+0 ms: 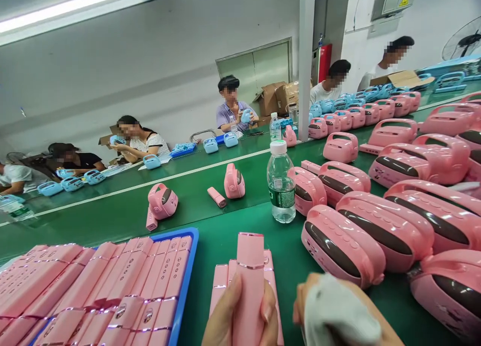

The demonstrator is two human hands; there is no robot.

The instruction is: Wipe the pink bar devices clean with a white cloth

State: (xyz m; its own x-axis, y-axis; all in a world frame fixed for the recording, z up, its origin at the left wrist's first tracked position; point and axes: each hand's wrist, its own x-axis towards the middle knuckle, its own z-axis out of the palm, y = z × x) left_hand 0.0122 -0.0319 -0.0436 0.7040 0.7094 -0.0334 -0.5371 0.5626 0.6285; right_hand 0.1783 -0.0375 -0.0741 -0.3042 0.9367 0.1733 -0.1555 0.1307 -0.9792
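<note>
Right now I am holding a slim pink bar-shaped device upright in my left hand, my thumb and fingers wrapping closed around its lower half, low in the middle of the view. My right hand is sitting just beside it, bunching a white cloth in a closed grip, though my fingers there are mostly hidden under the fabric. Behind the bar I am gripping, a few more pink bars are lying flat on the green table. To my left, a blue tray is carrying 2 rows of the same pink bars, packed side by side. To my right, pink handled speaker units with dark front panels are crowding the table, touching one another. A clear water bottle with a white cap is standing upright between the tray side and those units. Farther out, 2 small pink units are sitting on the green conveyor belt, each with a loose pink bar near it. Across the belt, other people are sitting and handling blue units, well apart from my hands.
</note>
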